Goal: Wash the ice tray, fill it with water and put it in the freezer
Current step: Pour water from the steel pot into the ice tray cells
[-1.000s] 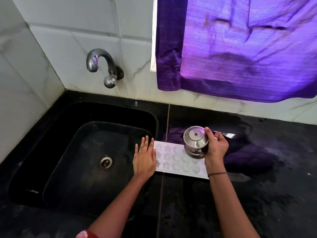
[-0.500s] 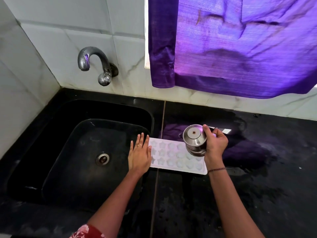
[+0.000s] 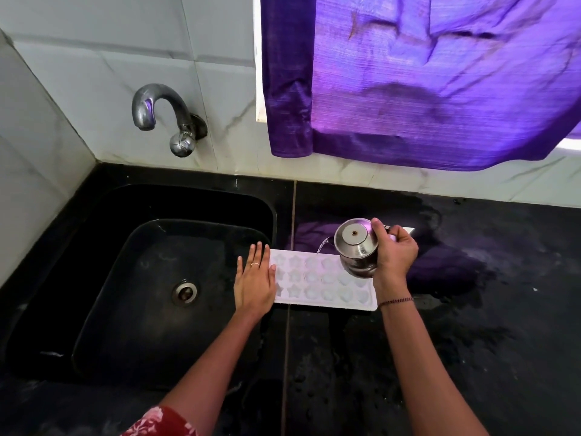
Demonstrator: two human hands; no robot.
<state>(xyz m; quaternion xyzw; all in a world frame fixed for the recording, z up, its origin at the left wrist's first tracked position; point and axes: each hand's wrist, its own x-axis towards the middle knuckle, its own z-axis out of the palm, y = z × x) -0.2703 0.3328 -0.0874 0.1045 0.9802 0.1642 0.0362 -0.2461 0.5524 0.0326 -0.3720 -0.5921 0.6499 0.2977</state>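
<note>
While my right hand (image 3: pixel 394 254) grips the small round steel pot (image 3: pixel 356 247) and tips it, a thin stream of water (image 3: pixel 322 247) falls into the far row of the white plastic ice tray with star-shaped cells (image 3: pixel 323 283). My left hand (image 3: pixel 254 278) rests flat, fingers straight, on the tray's left end. The tray lies on the black stone counter (image 3: pixel 471 341), just beside the black sink (image 3: pixel 188 196), cells facing up, long axis left to right. I judge the filling under way; the freezer step is left.
</note>
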